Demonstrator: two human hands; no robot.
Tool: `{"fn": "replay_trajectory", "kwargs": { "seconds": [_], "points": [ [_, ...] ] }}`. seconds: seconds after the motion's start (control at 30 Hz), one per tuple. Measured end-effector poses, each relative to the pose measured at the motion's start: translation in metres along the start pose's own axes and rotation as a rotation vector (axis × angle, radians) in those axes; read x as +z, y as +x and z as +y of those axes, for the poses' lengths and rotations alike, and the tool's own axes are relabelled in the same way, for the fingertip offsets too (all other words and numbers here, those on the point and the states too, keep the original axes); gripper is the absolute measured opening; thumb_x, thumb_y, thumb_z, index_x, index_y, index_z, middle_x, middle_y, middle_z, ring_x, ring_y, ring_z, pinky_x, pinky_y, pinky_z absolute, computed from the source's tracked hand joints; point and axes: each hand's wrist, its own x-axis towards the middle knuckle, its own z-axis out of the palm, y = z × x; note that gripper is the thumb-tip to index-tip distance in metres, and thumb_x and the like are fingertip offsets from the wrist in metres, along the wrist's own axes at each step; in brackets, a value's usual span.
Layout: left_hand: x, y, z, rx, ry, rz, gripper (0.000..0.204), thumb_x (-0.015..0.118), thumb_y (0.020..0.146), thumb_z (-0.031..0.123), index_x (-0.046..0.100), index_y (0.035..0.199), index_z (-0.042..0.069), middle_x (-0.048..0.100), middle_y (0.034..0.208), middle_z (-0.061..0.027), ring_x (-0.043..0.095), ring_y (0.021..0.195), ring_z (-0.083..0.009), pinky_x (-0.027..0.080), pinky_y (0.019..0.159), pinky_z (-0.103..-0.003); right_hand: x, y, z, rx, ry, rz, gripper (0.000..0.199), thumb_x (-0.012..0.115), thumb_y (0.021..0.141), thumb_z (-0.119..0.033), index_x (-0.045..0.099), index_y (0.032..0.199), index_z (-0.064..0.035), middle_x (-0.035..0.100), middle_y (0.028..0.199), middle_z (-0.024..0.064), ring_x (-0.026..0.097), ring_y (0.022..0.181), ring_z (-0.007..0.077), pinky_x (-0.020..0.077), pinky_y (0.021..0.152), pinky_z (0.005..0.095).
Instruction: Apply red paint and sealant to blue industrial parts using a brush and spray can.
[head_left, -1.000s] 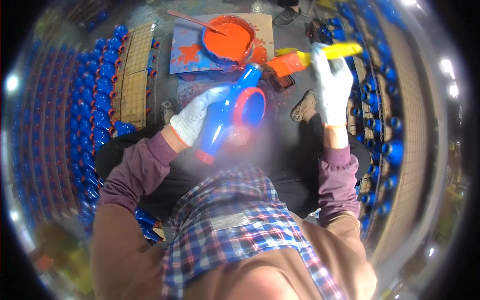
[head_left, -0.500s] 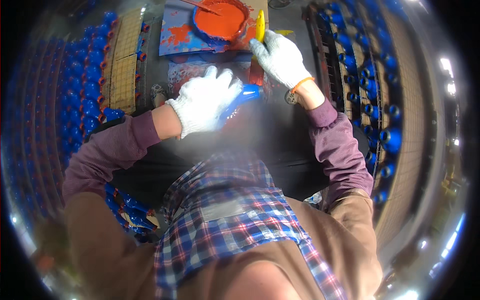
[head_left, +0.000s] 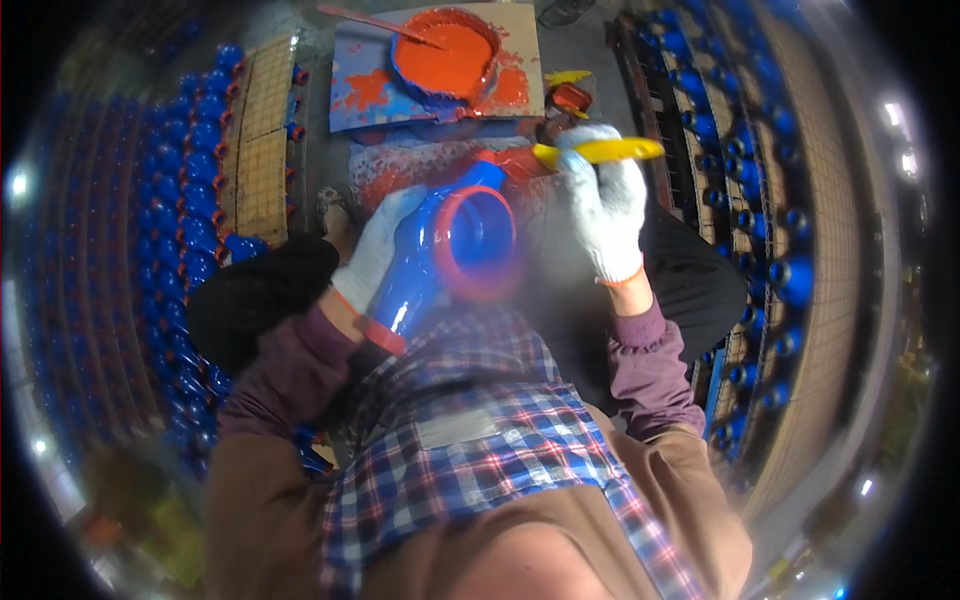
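Left fingers (head_left: 403, 208) gripping blue fitting (head_left: 413, 262), right fingers (head_left: 579, 182) around yellow-handled brush (head_left: 632, 150), pale patch (head_left: 455, 429) on plaid apron (head_left: 540, 440)

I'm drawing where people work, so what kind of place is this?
Probably a painting workshop, maybe in a factory: there's a bowl of orange paint, a yellow-handled brush in the right hand, and rows of blue fittings on both sides.

Counted: two hands in white knit gloves, one left hand (head_left: 378, 252) and one right hand (head_left: 610, 205); one glossy blue branched pipe fitting with red rims (head_left: 412, 258); one yellow-handled paintbrush (head_left: 628, 150); one round tub of orange paint (head_left: 401, 82); one reddish stick (head_left: 372, 24). Racked blue fittings (head_left: 205, 172): dozens, exact number indeterminable.
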Motion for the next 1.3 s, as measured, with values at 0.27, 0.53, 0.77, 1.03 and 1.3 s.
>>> {"fn": "replay_trajectory", "kwargs": {
  "seconds": [0.27,0.53,0.77,1.03,1.3],
  "points": [
    [0.061,-0.028,0.011,-0.179,-1.335,-0.401,0.050,0.065,0.097,0.027,0.048,0.137,0.003,0.059,0.106,-0.0144,0.060,0.063,-0.0205,0.051,0.050,-0.031,-0.006,-0.017,0.021,0.148,0.291,0.149,0.026,0.065,0.101,-0.010,0.059,0.125,-0.0025,0.063,0.119,0.0096,0.065,0.092,0.0175,0.0556,0.079,0.0296],
    [0.038,-0.007,0.005,-0.215,-1.243,-0.719,0.061,0.063,0.096,0.038,0.043,0.145,0.007,0.054,0.117,-0.0184,0.059,0.083,-0.0266,0.054,0.054,-0.038,0.006,-0.024,0.030,0.243,0.438,0.214,0.030,0.064,0.100,-0.009,0.059,0.128,0.0012,0.067,0.118,0.0128,0.068,0.098,0.0199,0.0565,0.090,0.0310],
    [-0.007,-0.002,0.040,0.286,-0.027,-0.312,0.129,0.098,0.056,0.051,0.030,0.156,0.005,0.050,0.148,-0.0206,0.055,0.133,-0.0359,0.047,0.114,-0.050,-0.026,-0.038,0.006,0.262,0.304,0.256,0.025,0.061,0.099,-0.003,0.060,0.123,0.0022,0.067,0.116,0.0140,0.068,0.096,0.0203,0.0574,0.085,0.0319],
    [0.013,-0.021,0.071,0.866,0.839,-0.107,0.094,0.096,0.058,0.031,0.053,0.136,0.000,0.064,0.128,-0.0182,0.066,0.115,-0.0321,0.053,0.099,-0.044,-0.041,-0.037,-0.045,0.169,0.213,0.268,0.019,0.060,0.102,-0.009,0.061,0.119,-0.0002,0.065,0.106,0.0098,0.064,0.082,0.0166,0.0540,0.076,0.0297],
    [0.039,-0.042,0.088,0.959,1.105,-0.081,0.078,0.095,0.059,0.023,0.060,0.126,0.003,0.063,0.122,-0.0152,0.066,0.111,-0.0308,0.054,0.097,-0.042,-0.035,-0.018,-0.095,0.013,0.085,0.244,0.024,0.068,0.092,0.005,0.065,0.116,0.0033,0.067,0.107,0.0098,0.067,0.090,0.0157,0.0563,0.080,0.0279]
  ]
}}
